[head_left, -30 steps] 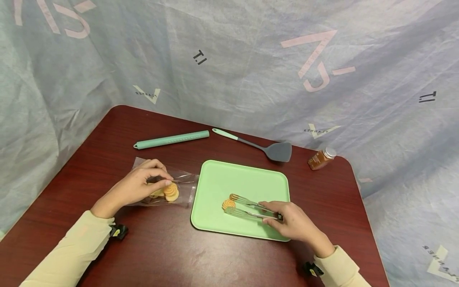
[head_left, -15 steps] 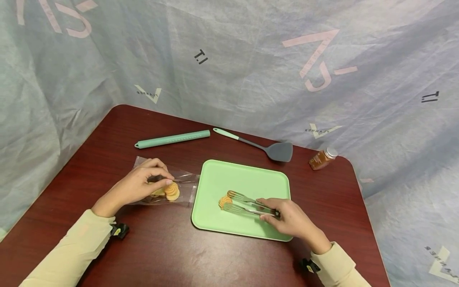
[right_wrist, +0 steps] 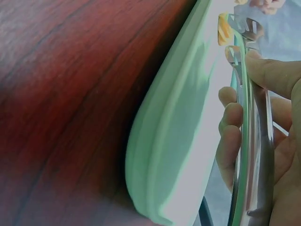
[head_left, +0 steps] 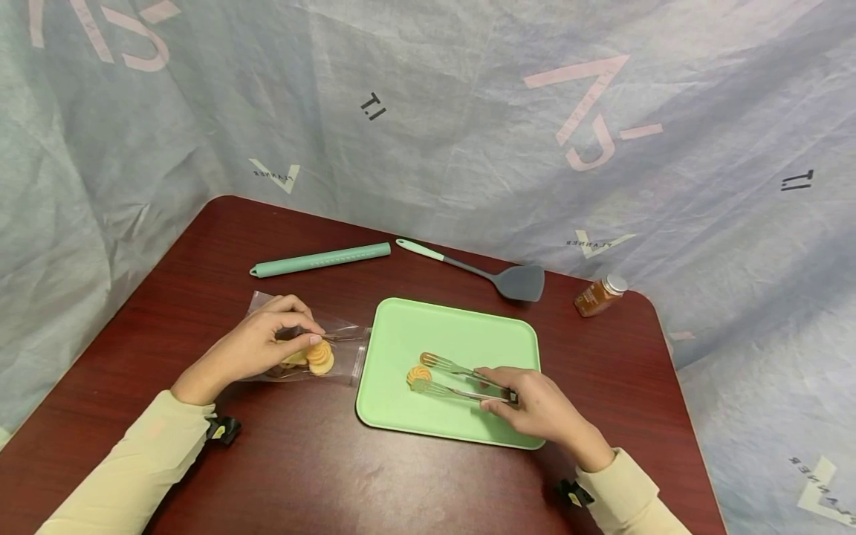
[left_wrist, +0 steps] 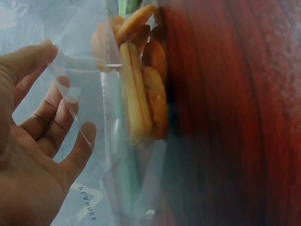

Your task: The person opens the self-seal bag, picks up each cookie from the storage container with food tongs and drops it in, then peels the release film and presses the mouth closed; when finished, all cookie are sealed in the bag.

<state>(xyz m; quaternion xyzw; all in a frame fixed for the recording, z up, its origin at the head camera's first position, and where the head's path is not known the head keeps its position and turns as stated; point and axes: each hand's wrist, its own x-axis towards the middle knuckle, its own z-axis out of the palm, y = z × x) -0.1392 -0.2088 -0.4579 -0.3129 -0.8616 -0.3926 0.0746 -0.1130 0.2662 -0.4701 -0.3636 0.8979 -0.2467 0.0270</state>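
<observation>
head view: the right hand holds the metal tongs, its fingers curled about the handle end. the slotted heads stand apart, with the swirled cookie at their tips; the near head overlaps its near edge. the cookie is over the green tray, left of the middle. the left hand pinches the clear bag between thumb and fingers. more cookies are inside the bag, whose right end reaches the tray's left rim. on the far part of the counter, from left to right, lie a green rod, a spatula and a tilted jar.

left wrist view: the fingertips hold the film by its edge, raised clear of the cookies. several cookies are grouped inside, leaning on one another.

right wrist view: the thumb and opposing fingers hold the tong arms. the cookie is just beside the heads; whether they clamp it cannot be told.

step in hand (judged): handling the single cookie with the tongs while the bag is steadied. next move (judged): center the cookie between the heads, squeeze evenly, and check the hold before lifting. excess pressure may crumble it.
</observation>
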